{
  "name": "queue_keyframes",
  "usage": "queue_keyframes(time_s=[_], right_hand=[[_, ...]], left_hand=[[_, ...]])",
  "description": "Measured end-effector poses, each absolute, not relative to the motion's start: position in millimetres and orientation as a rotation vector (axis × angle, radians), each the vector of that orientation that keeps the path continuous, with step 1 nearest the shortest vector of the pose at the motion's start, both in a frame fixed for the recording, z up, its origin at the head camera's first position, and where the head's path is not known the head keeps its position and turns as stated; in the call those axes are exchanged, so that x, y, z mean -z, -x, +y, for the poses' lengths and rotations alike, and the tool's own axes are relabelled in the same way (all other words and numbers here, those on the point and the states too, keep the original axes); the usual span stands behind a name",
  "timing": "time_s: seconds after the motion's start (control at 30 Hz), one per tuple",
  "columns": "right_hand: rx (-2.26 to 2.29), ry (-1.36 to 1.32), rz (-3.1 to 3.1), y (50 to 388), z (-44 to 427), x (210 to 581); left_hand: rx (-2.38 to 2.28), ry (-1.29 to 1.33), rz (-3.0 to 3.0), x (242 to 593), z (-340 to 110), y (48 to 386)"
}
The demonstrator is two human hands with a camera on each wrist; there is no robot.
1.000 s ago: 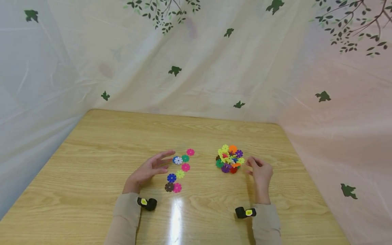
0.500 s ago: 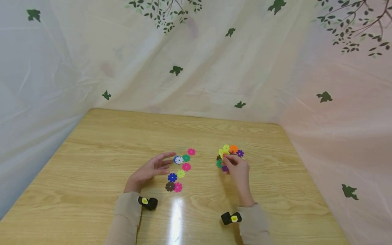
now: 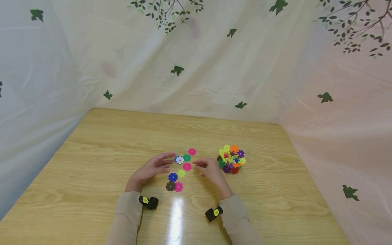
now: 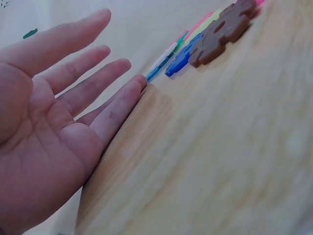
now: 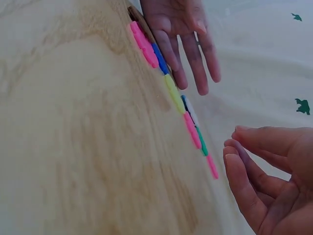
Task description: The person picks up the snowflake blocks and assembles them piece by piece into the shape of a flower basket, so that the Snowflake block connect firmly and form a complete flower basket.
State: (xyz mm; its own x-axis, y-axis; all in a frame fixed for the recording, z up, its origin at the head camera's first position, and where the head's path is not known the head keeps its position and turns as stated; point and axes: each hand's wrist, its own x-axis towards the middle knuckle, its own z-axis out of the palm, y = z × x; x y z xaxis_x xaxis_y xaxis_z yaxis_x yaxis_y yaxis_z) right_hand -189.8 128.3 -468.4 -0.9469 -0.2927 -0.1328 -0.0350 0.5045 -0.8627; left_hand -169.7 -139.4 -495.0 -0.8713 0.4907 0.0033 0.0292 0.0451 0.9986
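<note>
Several flat, notched snowflake discs lie loose on the table, among them a brown disc [image 3: 170, 186], a blue disc [image 3: 173, 177], a yellow disc [image 3: 181, 173] and a pink disc [image 3: 187, 166]. A white disc [image 3: 179, 159] overlaps another blue one beside a green disc [image 3: 187, 158]. My left hand [image 3: 153, 169] rests sideways on the table left of them, fingers extended and palm bare in the left wrist view. Just right of the middle pink disc hovers my right hand [image 3: 211, 172], its fingers loosely bent. Nothing shows between its thumb and fingers [image 5: 239, 132] in the right wrist view.
Right of my right hand stands a cluster [image 3: 231, 159] of many-coloured discs joined at angles. The wooden table [image 3: 137, 132] ends at a draped cloth [image 3: 208, 78] printed with leaves and birds. Black cameras sit on both wrists.
My right hand has swept left, from the cluster's right side, across in front of it, to beside the loose discs. The left hand and loose discs have stayed in place.
</note>
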Motion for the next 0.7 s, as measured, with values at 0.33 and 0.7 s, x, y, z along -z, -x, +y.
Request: queue_keyframes(time_s=[0.33,0.7], right_hand=[[1.366,0.351,2.481,200.4,115.5,478.7],[1.323,0.441,2.52,206.2,106.9,485.4]], left_hand=[[-1.856,-0.448,2.072,496.4,-136.4,177.8],[-1.888,-0.266,2.082,495.5,-122.9,192.5]])
